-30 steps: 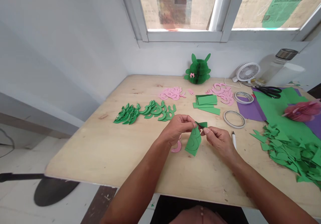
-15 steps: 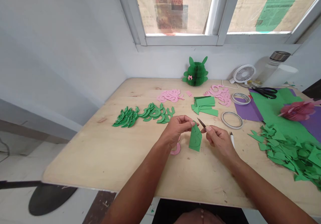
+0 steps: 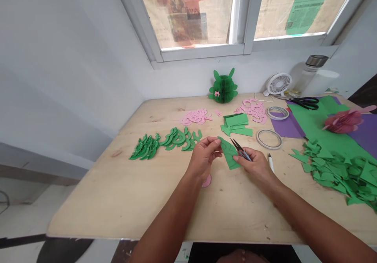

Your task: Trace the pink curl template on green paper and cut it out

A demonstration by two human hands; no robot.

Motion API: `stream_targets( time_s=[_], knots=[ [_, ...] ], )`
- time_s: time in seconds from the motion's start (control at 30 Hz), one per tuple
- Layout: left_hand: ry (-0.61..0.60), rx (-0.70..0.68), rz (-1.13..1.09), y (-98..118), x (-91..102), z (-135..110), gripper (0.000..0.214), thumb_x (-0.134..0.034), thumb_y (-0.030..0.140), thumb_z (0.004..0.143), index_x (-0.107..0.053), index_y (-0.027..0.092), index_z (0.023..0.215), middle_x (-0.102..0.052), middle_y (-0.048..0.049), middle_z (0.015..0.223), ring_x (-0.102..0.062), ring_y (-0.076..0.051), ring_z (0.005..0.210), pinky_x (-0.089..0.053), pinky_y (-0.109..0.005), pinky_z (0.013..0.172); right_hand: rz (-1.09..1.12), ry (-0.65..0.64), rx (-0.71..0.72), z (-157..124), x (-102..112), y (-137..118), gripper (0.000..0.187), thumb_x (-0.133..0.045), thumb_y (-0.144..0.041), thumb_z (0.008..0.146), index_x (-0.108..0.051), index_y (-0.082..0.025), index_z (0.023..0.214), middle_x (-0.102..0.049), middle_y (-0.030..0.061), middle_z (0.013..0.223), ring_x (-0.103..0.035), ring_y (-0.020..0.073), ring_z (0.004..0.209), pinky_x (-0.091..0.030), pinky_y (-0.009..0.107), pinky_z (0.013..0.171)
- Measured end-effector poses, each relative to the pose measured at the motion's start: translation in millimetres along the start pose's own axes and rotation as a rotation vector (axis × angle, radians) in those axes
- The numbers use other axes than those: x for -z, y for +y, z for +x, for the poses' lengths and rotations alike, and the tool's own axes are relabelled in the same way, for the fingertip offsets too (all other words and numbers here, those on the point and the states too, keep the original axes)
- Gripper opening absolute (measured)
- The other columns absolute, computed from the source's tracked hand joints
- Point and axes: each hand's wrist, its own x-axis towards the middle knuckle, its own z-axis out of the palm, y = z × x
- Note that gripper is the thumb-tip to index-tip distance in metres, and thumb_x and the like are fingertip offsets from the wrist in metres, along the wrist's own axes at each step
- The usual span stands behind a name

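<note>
Between thumb and fingers, my left hand (image 3: 205, 155) pinches the upper left corner of a green paper piece (image 3: 229, 153) with lines drawn on it. My right hand (image 3: 255, 164) is closed round a small pair of scissors (image 3: 242, 149), their dark blades pointing up and left. The right thumb also touches the paper's right edge. Partly behind my left wrist lies a pink paper cutout (image 3: 207, 181). Stacked green paper strips (image 3: 236, 124) lie just beyond the hands, and curved green cutouts (image 3: 179, 138) are left of them.
Green paper scraps (image 3: 338, 172) are heaped at the right. Two tape rolls (image 3: 269, 139) and a white pen (image 3: 270, 162) lie nearer. Black-handled scissors (image 3: 306, 103), a fan (image 3: 279, 84), a bottle (image 3: 309, 76) and a green paper figure (image 3: 224, 88) stand or lie toward the back.
The green paper has turned, its lower end swinging right, and my right thumb now meets its edge. The scissors have shifted within my right hand. The whole view has moved slightly.
</note>
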Motion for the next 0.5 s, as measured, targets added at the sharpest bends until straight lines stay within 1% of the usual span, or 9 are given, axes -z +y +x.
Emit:
stream_targets(
  time_s=[0.1, 0.2, 0.27, 0.37, 0.43, 0.5],
  knots=[
    [-0.083, 0.029, 0.125, -0.4, -1.9, -2.5, 0.027, -0.078, 0.031, 0.059, -0.061, 0.015, 0.072, -0.06, 0.0004, 0.065, -0.053, -0.009, 0.054, -0.042, -0.023, 0.056, 0.011, 0.003, -0.002, 0.0, 1.5, -2.0, 0.028, -0.069, -0.04, 0.066, -0.065, -0.015, 0.077, -0.051, -0.0015, 0.061, -0.041, 0.0109, 0.055, -0.032, 0.023, 0.051],
    [-0.143, 0.033, 0.246, -3.5, -2.4, -3.8, 0.024, -0.076, 0.032, 0.061, -0.062, 0.014, 0.068, -0.058, 0.0001, 0.06, -0.05, -0.008, 0.052, -0.04, -0.022, 0.054, 0.027, -0.003, 0.01, 0.0, 1.9, -3.2, 0.029, -0.069, -0.041, 0.066, -0.065, -0.015, 0.078, -0.055, 0.0003, 0.064, -0.045, 0.0124, 0.058, -0.035, 0.023, 0.053],
    [-0.137, 0.026, 0.271, -5.8, -1.9, -3.6, 0.022, -0.074, 0.032, 0.063, -0.062, 0.014, 0.066, -0.057, 0.0009, 0.057, -0.049, -0.008, 0.051, -0.039, -0.022, 0.053, 0.04, 0.014, 0.017, 0.3, 2.0, -3.2, 0.029, -0.069, -0.041, 0.066, -0.064, -0.015, 0.077, -0.055, 0.0005, 0.064, -0.046, 0.0129, 0.059, -0.036, 0.024, 0.054],
    [-0.109, 0.017, 0.234, -7.8, -0.8, -2.1, 0.02, -0.074, 0.03, 0.063, -0.062, 0.015, 0.068, -0.058, 0.0011, 0.059, -0.05, -0.008, 0.051, -0.039, -0.022, 0.053, 0.063, 0.027, 0.022, 0.9, 2.6, -2.6, 0.028, -0.069, -0.042, 0.066, -0.063, -0.016, 0.075, -0.054, -0.0005, 0.063, -0.045, 0.0123, 0.059, -0.035, 0.023, 0.053],
    [-0.079, 0.007, 0.192, -8.1, -0.2, -0.9, 0.02, -0.074, 0.029, 0.063, -0.061, 0.015, 0.067, -0.058, 0.0014, 0.061, -0.049, -0.007, 0.051, -0.039, -0.022, 0.053, 0.074, 0.013, 0.004, 0.9, 3.2, -2.3, 0.028, -0.069, -0.042, 0.067, -0.061, -0.016, 0.073, -0.05, -0.0024, 0.06, -0.04, 0.0102, 0.053, -0.03, 0.023, 0.05],
    [-0.05, -0.007, 0.16, -7.9, 0.0, 0.0, 0.019, -0.074, 0.027, 0.063, -0.06, 0.015, 0.066, -0.057, 0.0022, 0.06, -0.049, -0.007, 0.051, -0.039, -0.021, 0.053, 0.087, 0.01, -0.027, 0.5, 3.6, -2.5, 0.027, -0.069, -0.042, 0.067, -0.06, -0.017, 0.071, -0.044, -0.005, 0.056, -0.032, 0.0075, 0.047, -0.023, 0.022, 0.045]
  ],
)
